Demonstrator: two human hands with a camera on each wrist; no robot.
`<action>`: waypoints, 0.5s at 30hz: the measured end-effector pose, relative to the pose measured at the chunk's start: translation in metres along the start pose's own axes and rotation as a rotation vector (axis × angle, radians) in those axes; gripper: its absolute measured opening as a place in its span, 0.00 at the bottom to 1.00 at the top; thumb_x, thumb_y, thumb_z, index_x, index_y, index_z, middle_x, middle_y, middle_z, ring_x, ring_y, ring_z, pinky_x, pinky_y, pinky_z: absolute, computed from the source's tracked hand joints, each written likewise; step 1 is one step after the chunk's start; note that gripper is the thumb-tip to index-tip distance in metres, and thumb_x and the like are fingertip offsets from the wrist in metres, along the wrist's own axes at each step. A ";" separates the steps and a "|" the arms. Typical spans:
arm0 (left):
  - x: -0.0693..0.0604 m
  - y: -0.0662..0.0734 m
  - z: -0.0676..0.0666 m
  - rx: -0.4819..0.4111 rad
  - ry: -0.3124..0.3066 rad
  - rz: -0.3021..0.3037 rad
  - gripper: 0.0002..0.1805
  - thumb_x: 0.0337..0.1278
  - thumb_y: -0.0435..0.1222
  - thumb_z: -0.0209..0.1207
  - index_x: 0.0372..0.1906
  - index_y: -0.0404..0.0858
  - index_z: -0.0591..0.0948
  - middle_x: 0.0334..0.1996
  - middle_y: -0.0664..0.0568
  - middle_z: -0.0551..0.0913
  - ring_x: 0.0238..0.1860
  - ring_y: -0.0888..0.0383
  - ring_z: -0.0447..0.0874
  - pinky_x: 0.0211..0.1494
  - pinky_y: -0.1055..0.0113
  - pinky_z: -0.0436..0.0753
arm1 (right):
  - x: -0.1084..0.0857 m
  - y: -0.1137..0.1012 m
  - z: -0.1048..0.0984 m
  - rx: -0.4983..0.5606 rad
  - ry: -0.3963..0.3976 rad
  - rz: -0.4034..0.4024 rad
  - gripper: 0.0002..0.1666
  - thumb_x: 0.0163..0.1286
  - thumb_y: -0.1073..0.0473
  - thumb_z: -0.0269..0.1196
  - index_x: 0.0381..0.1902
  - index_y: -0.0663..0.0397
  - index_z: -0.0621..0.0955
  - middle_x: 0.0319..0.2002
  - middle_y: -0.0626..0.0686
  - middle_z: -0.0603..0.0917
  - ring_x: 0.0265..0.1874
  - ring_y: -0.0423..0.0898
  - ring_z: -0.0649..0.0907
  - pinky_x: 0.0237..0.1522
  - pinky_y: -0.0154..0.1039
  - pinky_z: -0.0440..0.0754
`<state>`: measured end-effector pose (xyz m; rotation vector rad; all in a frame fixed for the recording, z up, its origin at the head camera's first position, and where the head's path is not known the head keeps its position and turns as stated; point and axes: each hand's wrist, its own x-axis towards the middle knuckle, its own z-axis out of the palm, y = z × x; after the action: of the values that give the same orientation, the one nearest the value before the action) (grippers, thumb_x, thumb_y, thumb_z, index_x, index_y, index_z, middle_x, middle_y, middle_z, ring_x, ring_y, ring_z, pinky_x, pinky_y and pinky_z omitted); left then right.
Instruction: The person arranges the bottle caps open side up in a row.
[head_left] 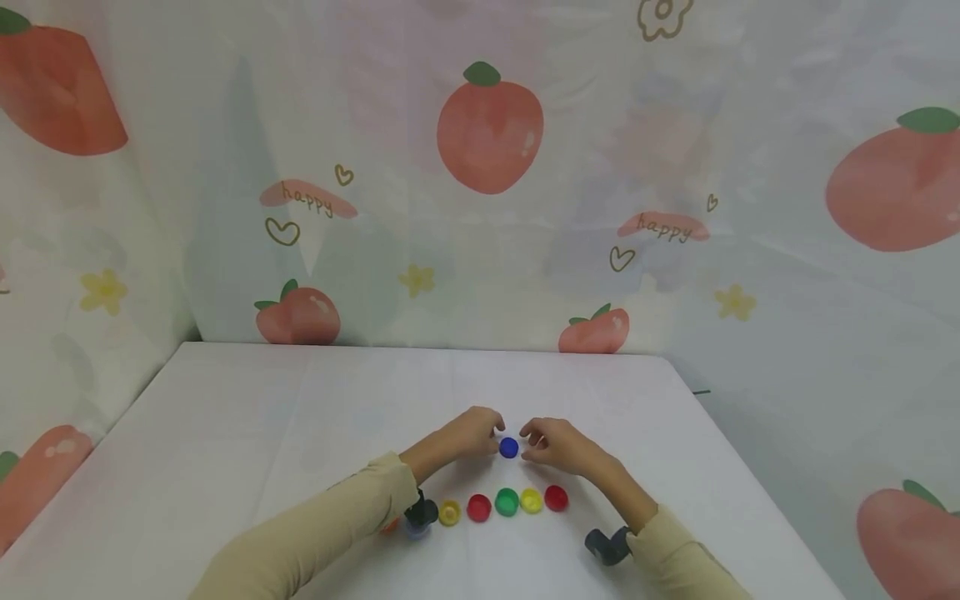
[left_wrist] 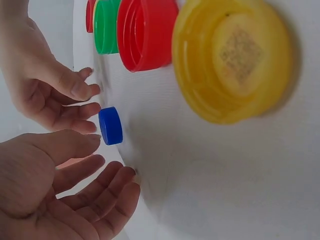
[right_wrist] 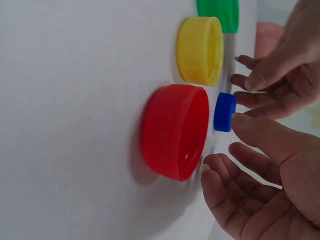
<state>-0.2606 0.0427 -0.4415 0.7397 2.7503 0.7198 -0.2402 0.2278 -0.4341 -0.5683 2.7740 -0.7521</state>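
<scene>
A small blue bottle cap (head_left: 508, 447) lies on the white table between the two hands. Left of it is my left hand (head_left: 474, 432), fingers loosely bent and nothing held. On the other side my right hand (head_left: 558, 444) has its thumb and fingers spread apart, also without a hold. In the left wrist view the blue cap (left_wrist: 110, 126) shows just beyond the left thumb; whether they touch I cannot tell. From the right wrist, a red cap (right_wrist: 175, 132) stands nearest, with the blue cap (right_wrist: 225, 112) near the right thumb tip.
Nearer the person runs a row of caps: yellow (head_left: 449, 512), red (head_left: 478, 507), green (head_left: 507, 502), yellow (head_left: 531, 500) and red (head_left: 557, 498). A pale blue cap (head_left: 417, 531) and something orange (head_left: 390, 526) are partly hidden by the left arm. Printed cloth hangs behind the table (head_left: 360, 392).
</scene>
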 end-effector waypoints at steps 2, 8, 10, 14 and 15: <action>0.001 0.001 0.001 -0.008 -0.008 -0.013 0.15 0.51 0.31 0.65 0.46 0.34 0.81 0.33 0.51 0.81 0.35 0.59 0.79 0.38 0.72 0.78 | 0.003 -0.002 0.003 -0.010 -0.011 -0.015 0.18 0.58 0.62 0.69 0.46 0.59 0.80 0.31 0.47 0.78 0.31 0.42 0.77 0.37 0.35 0.80; 0.001 0.003 0.001 -0.019 -0.019 0.004 0.10 0.52 0.32 0.65 0.40 0.32 0.83 0.28 0.52 0.81 0.29 0.62 0.78 0.33 0.74 0.77 | 0.010 -0.011 0.008 -0.061 -0.020 -0.086 0.18 0.56 0.62 0.71 0.44 0.61 0.79 0.29 0.48 0.77 0.30 0.42 0.76 0.35 0.34 0.79; 0.002 0.003 0.001 -0.001 -0.026 0.018 0.09 0.52 0.32 0.64 0.39 0.32 0.83 0.28 0.52 0.82 0.29 0.62 0.78 0.34 0.74 0.76 | 0.013 -0.012 0.010 -0.079 -0.017 -0.094 0.18 0.55 0.62 0.71 0.43 0.61 0.79 0.28 0.48 0.77 0.29 0.42 0.76 0.35 0.34 0.79; 0.003 0.002 0.000 0.004 -0.048 0.016 0.10 0.54 0.33 0.63 0.41 0.33 0.83 0.30 0.52 0.82 0.29 0.62 0.78 0.35 0.74 0.77 | 0.016 -0.014 0.012 -0.098 -0.017 -0.085 0.17 0.56 0.62 0.70 0.42 0.62 0.79 0.27 0.48 0.76 0.28 0.42 0.76 0.35 0.33 0.79; 0.003 0.002 0.000 0.000 -0.055 0.011 0.10 0.55 0.33 0.63 0.42 0.33 0.83 0.30 0.51 0.83 0.30 0.62 0.78 0.35 0.74 0.77 | 0.016 -0.014 0.012 -0.104 -0.016 -0.082 0.17 0.56 0.62 0.70 0.42 0.61 0.79 0.27 0.48 0.76 0.28 0.41 0.75 0.35 0.33 0.79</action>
<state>-0.2625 0.0458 -0.4403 0.7638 2.6990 0.6913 -0.2467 0.2052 -0.4385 -0.7077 2.8025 -0.6198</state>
